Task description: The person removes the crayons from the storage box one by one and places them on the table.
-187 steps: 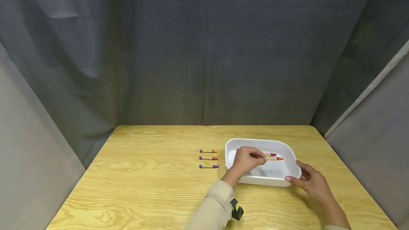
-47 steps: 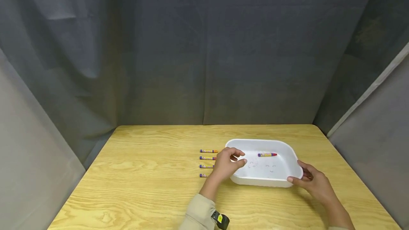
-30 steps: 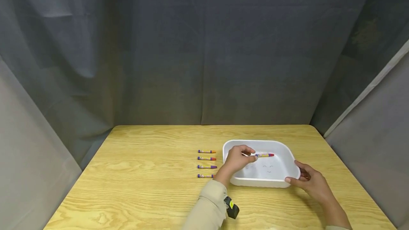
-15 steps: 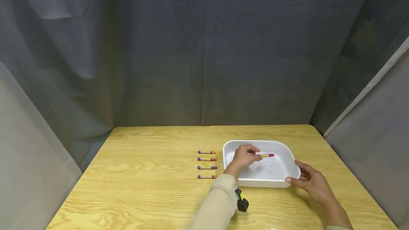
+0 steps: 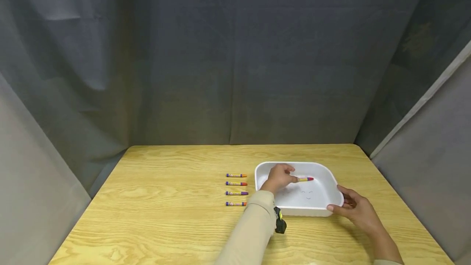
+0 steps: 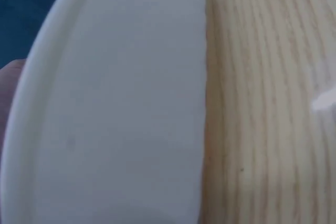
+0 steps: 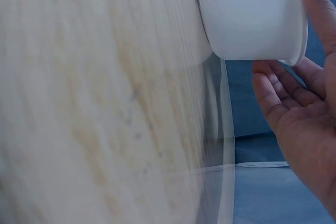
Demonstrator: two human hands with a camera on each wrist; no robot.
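Progress view, near to far: your right hand steadies the shallow white plastic tray at its near right corner, thumb on the rim. Your left hand pinches the tray's last crayon, red-tipped. Beyond, four purple-wrapped crayons already lie in a column on the wooden surface; one remains.

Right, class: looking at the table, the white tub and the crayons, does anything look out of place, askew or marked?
The white tub has faint scribbles on its floor. The four crayons on the table lie in a neat parallel column; nothing is spilled or damaged.
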